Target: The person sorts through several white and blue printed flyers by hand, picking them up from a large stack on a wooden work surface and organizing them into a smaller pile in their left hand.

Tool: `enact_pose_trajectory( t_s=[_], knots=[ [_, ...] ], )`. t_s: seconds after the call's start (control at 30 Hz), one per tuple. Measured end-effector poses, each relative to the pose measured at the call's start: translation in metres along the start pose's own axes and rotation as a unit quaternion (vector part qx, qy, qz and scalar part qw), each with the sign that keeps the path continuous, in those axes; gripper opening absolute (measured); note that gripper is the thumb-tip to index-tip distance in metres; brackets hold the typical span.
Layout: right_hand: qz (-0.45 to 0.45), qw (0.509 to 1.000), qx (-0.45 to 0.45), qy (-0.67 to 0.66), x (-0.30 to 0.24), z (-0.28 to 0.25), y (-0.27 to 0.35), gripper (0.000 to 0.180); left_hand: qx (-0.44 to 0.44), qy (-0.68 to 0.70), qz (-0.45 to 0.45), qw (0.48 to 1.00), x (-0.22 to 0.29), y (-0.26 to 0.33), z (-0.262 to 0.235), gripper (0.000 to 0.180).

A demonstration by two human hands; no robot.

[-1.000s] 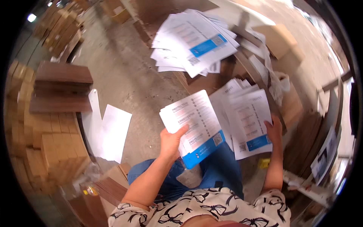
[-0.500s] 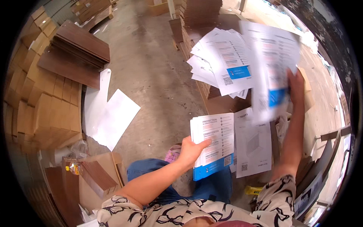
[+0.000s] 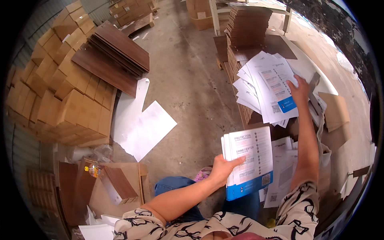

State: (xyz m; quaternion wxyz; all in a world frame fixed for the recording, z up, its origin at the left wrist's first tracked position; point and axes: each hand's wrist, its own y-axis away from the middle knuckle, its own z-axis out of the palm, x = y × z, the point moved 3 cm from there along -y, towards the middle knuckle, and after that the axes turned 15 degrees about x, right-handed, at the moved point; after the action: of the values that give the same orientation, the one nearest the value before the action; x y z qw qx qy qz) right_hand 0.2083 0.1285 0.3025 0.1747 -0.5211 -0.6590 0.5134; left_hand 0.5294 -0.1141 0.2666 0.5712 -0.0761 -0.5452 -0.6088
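My left hand point(image 3: 223, 171) is closed on a stack of white leaflets point(image 3: 252, 154) with a blue band along the bottom, held upright above my lap with the thumb across the front. To the right and farther away, my right hand point(image 3: 300, 91) rests at the right edge of a leaflet point(image 3: 276, 82) of the same kind. Its thumb and forefinger lie apart on the paper. Beneath that leaflet is a fanned pile of white sheets point(image 3: 256, 72), lying on stacked brown boards point(image 3: 244, 44). The other fingers of my right hand are partly hidden.
More printed sheets point(image 3: 285, 176) lie behind the held stack, near my right forearm. Cardboard boxes point(image 3: 76, 114) and dark brown panels point(image 3: 106, 64) are piled at the left. White sheets point(image 3: 148, 130) lie on the floor beside them. Nearer is an opened carton point(image 3: 140, 176).
My right hand has brought a sheet with a leaflet down onto the fanned pile, and its fingers have spread there. My left hand keeps the leaflet stack. The whole view has shifted.
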Motion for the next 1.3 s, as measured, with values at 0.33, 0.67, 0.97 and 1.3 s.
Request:
enact_pose_trajectory(
  t_s=[0.33, 0.67, 0.97, 1.3],
  knots=[
    [0.562, 0.723, -0.25, -0.313, -0.079, -0.185, 0.243, 0.022, 0.06, -0.058, -0.03, 0.996, -0.013, -0.012, 0.009, 0.04],
    [0.664, 0.62, -0.236, -0.345, -0.084, -0.219, 0.29, 0.014, 0.02, -0.219, -0.047, 0.974, -0.032, -0.003, 0.012, 0.047],
    [0.572, 0.818, 0.027, -0.062, -0.042, -0.23, 0.298, 0.013, 0.009, -0.179, -0.017, 0.984, -0.03, -0.003, 0.006, 0.044],
    [0.381, 0.839, -0.315, 0.228, 0.082, -0.257, 0.275, 0.086, 0.034, -0.176, 0.007, 0.984, -0.023, -0.005, 0.005, 0.043]
  ],
)
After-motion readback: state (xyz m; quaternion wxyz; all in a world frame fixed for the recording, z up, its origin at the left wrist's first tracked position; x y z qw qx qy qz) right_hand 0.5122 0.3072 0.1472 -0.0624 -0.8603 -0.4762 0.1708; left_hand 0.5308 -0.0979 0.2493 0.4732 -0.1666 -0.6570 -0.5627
